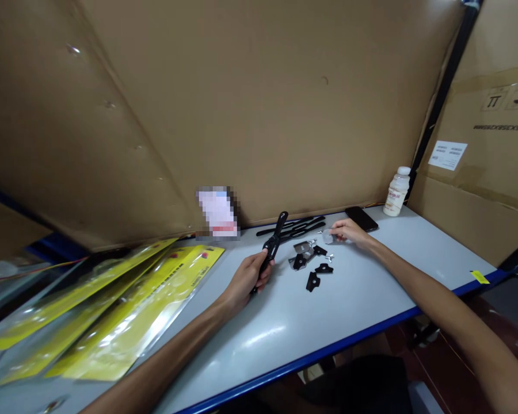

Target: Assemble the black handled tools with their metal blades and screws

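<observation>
My left hand (251, 275) is wrapped round a long black handle (280, 225) with a slot at its upper end, held tilted above the table. To the right, my right hand (347, 231) pinches a small clear plastic bag (328, 236) close to the tabletop; whether anything is inside is too small to tell. Between the hands lie several small black plates (313, 282) with holes. Beside them are silvery metal plates (302, 247) and a small shiny wing nut (329, 258). More black handles (302, 227) lie behind these parts.
Yellow cards in clear plastic packaging (147, 310) cover the table's left side. A phone (361, 218) and a white bottle (397, 192) stand or lie at the back right. Against the cardboard wall (259, 115) leans a blurred-out rectangle (218, 213). The table (371, 299) has a blue front edge.
</observation>
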The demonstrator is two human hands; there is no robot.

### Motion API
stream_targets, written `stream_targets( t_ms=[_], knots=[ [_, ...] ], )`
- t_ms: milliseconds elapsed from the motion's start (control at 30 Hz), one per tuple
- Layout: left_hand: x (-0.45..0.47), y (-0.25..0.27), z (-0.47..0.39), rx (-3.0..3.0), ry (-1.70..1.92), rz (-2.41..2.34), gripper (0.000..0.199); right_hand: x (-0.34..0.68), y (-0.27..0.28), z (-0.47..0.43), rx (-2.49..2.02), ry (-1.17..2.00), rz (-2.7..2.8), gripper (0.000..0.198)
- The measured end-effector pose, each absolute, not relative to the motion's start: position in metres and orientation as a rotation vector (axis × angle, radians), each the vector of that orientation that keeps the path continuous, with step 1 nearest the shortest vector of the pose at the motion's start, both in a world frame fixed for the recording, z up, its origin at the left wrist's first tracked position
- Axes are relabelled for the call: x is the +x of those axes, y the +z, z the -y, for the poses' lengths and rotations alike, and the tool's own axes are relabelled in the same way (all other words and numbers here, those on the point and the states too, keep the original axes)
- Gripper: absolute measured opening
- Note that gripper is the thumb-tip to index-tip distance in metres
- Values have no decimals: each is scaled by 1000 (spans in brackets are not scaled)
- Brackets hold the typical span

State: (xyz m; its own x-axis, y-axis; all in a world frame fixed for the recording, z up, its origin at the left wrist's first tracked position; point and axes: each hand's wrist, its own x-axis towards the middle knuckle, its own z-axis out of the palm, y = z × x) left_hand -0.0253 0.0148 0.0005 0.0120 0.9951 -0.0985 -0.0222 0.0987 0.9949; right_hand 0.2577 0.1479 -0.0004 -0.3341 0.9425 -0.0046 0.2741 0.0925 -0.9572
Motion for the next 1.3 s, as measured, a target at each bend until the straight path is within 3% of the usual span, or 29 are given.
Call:
stream_targets(
  t_ms=[233,467,1300],
  knots=[
    [-11,8,-1,1093,1135,-1098,45,233,21,-112,-970,1247,1664,22],
    [3,4,10,1124,1090,-1103,46,195,10,-69,-713,1514,1787,29],
    [4,0,10,1328,996,-1104,49,191,10,-58,-686,1750,1661,29]
  ],
)
